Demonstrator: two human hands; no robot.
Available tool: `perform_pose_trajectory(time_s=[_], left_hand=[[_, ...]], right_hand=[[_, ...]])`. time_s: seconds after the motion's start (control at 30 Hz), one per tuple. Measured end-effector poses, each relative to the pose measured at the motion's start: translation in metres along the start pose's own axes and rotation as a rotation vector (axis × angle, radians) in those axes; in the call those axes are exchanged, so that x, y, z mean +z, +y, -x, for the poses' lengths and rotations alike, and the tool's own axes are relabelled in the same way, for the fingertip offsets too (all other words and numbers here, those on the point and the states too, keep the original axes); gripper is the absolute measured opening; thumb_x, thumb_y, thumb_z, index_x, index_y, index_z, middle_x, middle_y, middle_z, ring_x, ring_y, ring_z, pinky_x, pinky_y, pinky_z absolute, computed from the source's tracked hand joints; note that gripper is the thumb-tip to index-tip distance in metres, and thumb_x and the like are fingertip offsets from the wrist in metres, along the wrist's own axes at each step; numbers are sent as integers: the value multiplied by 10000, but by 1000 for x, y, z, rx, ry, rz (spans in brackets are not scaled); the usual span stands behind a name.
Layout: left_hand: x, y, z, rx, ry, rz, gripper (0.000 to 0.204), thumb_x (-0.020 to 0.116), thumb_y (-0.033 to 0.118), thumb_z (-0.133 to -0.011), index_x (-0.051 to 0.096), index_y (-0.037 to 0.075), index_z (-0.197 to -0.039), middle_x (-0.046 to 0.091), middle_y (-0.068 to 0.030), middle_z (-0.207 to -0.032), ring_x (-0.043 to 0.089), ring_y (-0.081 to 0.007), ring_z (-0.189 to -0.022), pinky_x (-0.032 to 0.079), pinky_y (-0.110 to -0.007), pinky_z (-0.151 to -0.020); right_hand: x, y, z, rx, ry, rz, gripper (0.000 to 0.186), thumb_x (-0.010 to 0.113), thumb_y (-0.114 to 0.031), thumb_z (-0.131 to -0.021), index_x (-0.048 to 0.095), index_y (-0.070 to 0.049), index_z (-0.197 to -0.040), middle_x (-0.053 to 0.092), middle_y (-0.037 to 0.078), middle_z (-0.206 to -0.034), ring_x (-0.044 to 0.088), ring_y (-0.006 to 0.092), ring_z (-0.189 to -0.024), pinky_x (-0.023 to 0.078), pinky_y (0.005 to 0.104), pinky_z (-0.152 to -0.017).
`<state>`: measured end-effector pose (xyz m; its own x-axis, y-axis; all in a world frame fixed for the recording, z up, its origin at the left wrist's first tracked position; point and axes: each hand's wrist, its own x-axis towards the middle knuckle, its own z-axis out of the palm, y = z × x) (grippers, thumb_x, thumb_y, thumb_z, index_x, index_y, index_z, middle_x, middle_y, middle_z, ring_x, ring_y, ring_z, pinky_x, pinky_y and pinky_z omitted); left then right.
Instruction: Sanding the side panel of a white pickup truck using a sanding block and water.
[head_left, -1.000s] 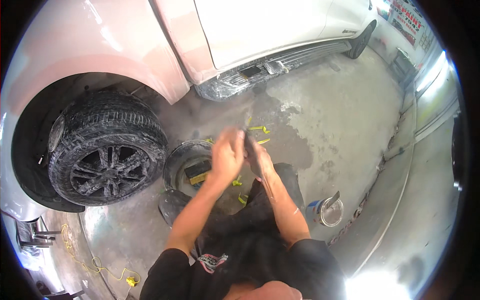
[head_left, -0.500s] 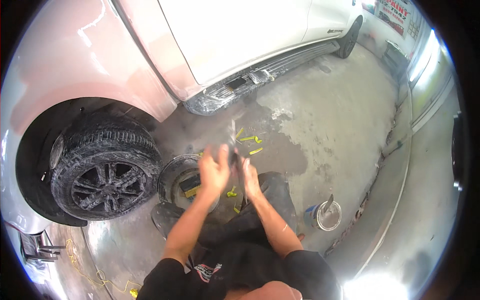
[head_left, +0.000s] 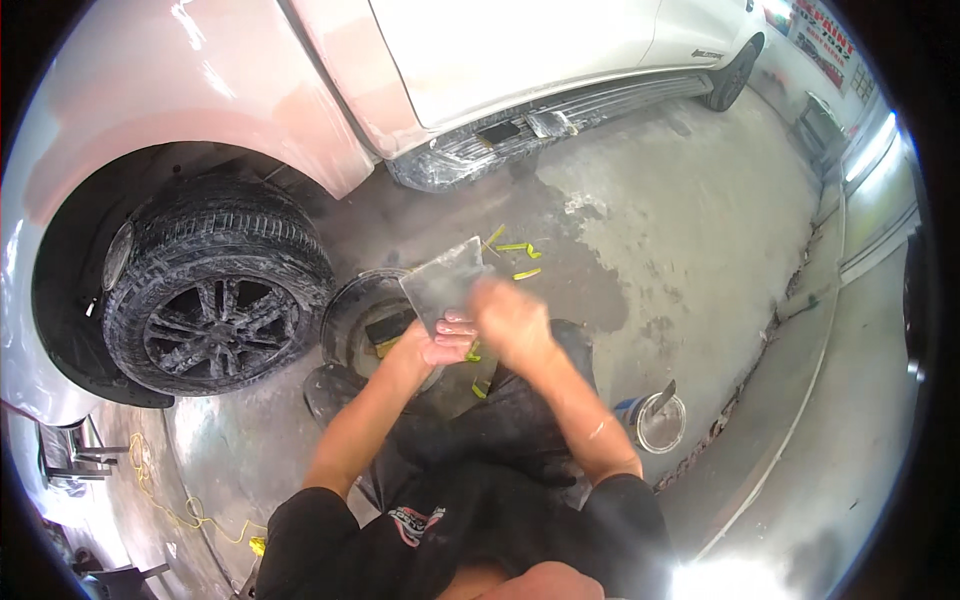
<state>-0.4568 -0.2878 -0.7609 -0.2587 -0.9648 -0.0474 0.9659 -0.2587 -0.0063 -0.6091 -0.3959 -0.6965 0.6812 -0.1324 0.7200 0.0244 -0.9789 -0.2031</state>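
Note:
My left hand (head_left: 435, 345) holds a flat grey square plate (head_left: 435, 275) with its fingers curled at the lower edge. My right hand (head_left: 510, 325) is blurred against the plate's right side, so I cannot make out whether it grips anything. Partly behind both, a round dark basin (head_left: 340, 320) on the floor contains a black and yellow block (head_left: 390, 328). Scraps of yellow tape (head_left: 515, 247) lie beyond my hands.
A pinkish-patched white vehicle (head_left: 250, 80) stands ahead, with a dusty wheel (head_left: 225, 320) at left and a running board (head_left: 590, 105). A can (head_left: 660, 430) with a scraper is by my right knee. A wall (head_left: 850, 400) runs along the right; a yellow cord (head_left: 190, 520) lies lower left.
The plate, edge-on between my hands earlier, is now tilted face up. My right hand has risen over its right side, and my left hand has dropped lower beneath it.

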Motion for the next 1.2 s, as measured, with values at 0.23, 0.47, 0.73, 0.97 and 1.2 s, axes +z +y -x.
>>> perform_pose_trajectory(time_s=[0.23,0.47,0.73,0.97,1.2], left_hand=[[3,60,28,888,892,-1535,552,603,467,-968,562,6,-1268,635,-46,-852,571,-74,-654,459,-268,-488],[2,30,43,82,16,-194,358,509,433,-1000,575,82,-1029,444,-4,-593,391,-82,-417,333,-227,-359],[-16,11,36,-106,-77,44,335,427,385,-1017,553,76,-1050,482,-5,-610,462,-125,-459,415,-251,-422],[4,-5,32,244,437,-313,209,515,227,-996,633,73,-1075,659,-73,-999,654,-193,-891,576,-287,-692],[-25,-7,26,775,509,-762,490,423,423,-1046,480,67,-1378,574,-123,-1315,583,-262,-1180,503,-396,-972]], right_hand=[[-2,-15,-1,-196,141,-249,135,675,-25,-813,611,-48,-930,657,131,-879,666,331,-791,548,430,-655],[9,3,-7,209,195,-58,227,638,-103,-851,660,-103,-1076,683,112,-951,676,278,-797,570,376,-659],[32,6,-6,173,-66,-104,520,671,-108,-742,602,-110,-1257,659,112,-1006,659,286,-855,568,416,-718],[25,-52,-8,-109,15,-207,588,645,-87,-723,601,-112,-1309,630,120,-1151,647,294,-920,584,387,-715],[40,-72,12,155,-37,-333,643,676,-8,-747,549,-96,-1371,651,119,-1108,646,334,-880,558,425,-761]])
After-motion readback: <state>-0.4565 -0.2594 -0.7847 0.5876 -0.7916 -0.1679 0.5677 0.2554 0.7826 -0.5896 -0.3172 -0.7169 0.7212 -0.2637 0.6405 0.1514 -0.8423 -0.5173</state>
